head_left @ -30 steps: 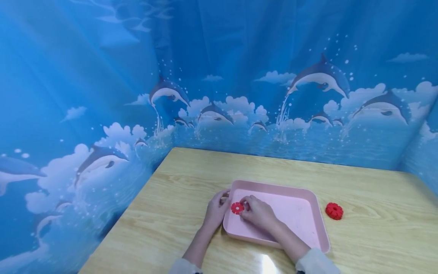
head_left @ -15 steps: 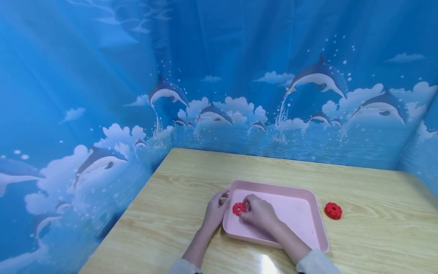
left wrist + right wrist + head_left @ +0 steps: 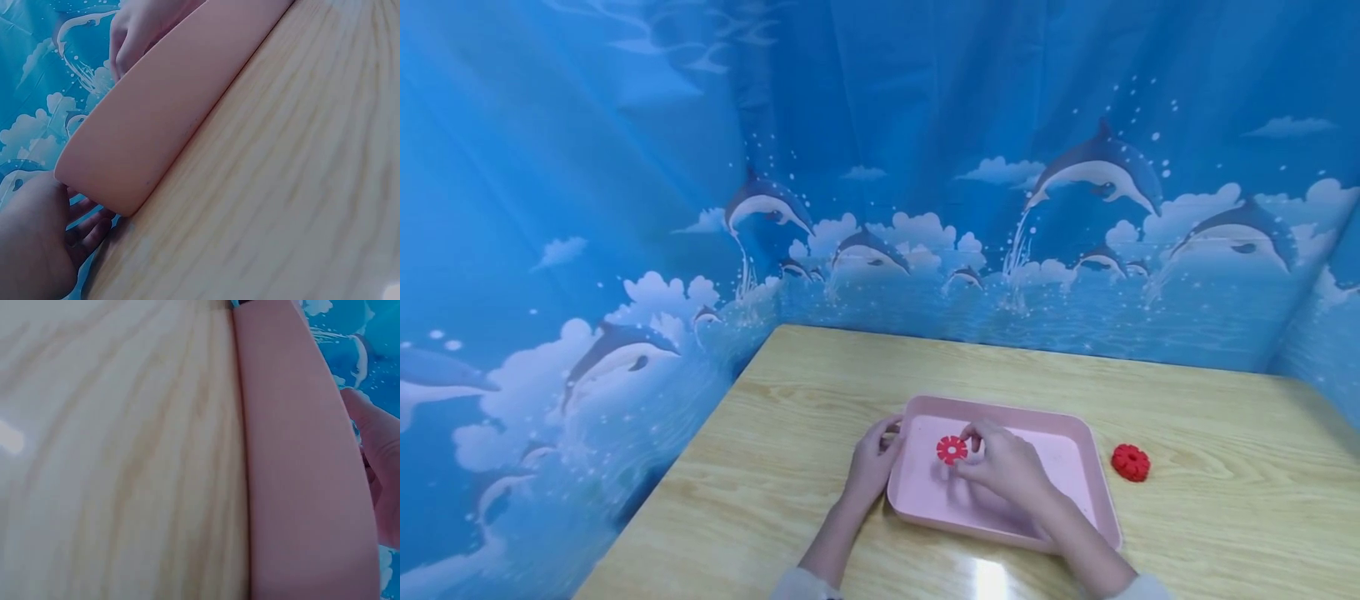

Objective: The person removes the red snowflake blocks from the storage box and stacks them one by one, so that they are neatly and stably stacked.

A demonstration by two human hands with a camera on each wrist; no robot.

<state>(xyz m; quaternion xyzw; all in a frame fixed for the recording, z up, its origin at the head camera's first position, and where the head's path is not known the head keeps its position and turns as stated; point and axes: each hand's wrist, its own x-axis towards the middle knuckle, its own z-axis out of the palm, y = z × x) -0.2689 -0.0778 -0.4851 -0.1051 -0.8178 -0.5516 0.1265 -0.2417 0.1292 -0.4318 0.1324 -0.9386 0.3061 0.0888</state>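
Observation:
A red notched plastic disc (image 3: 952, 450), flower-like with a hole in its centre, is held tilted above the pink tray (image 3: 1030, 432). My right hand (image 3: 1003, 465) pinches its right edge between thumb and fingers. At the tray's left side, my left hand (image 3: 871, 462) rests with its fingertips against the outer wall. The left wrist view shows the left fingers (image 3: 90, 232) loosely bent beside the tray's corner. In the right wrist view the tray wall hides most of the right hand (image 3: 382, 469), and the disc is out of sight.
To the tray's right, a small stack of similar red discs (image 3: 1131, 462) lies on the wood-grain table (image 3: 820, 367). A blue curtain (image 3: 887, 192) printed with dolphins hangs behind and along the left of the table.
My right hand has lifted the red disc from the tray's left part and carried it a little to the right. The left hand stays in place against the tray.

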